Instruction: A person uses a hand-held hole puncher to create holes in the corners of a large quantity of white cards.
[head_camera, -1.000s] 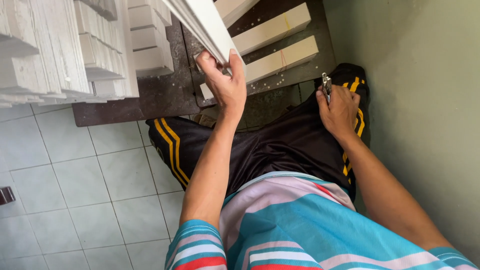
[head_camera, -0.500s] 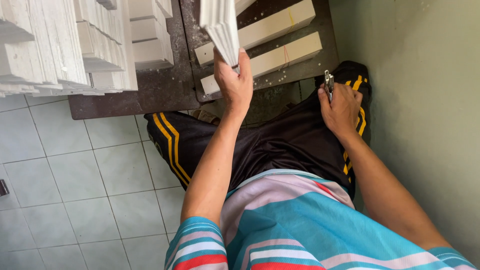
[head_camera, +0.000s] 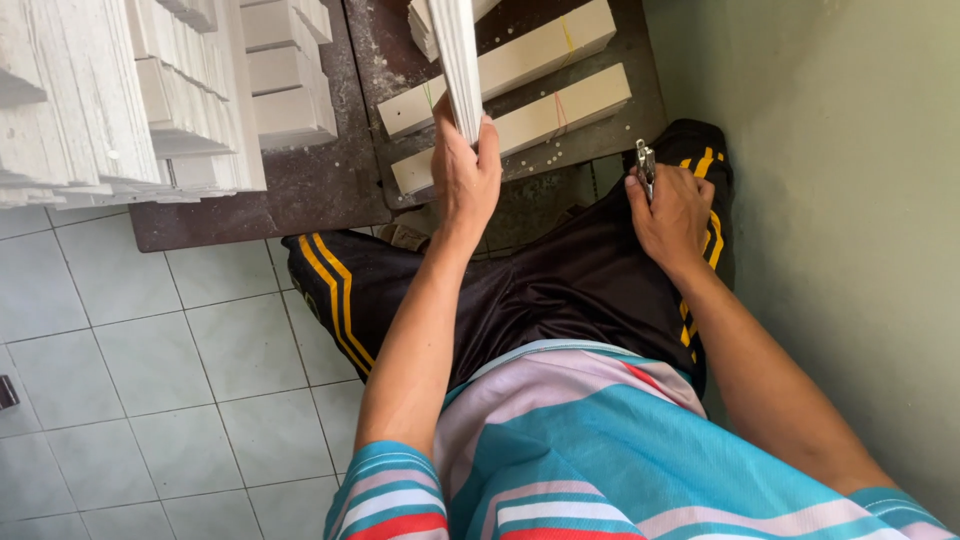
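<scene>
White sheet stack (head_camera: 458, 60) gripped edge-up by left hand (head_camera: 465, 175); right hand (head_camera: 672, 205) clasps metal tool (head_camera: 645, 165)

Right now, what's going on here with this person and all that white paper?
A seated person's left hand grips a stack of white sheets on edge above a dark low table. The right hand rests on the knee, holding a small metal tool; I cannot tell what kind. On the table lie two pale bundles bound with rubber bands, and tall piles of white sheets fill its left part.
</scene>
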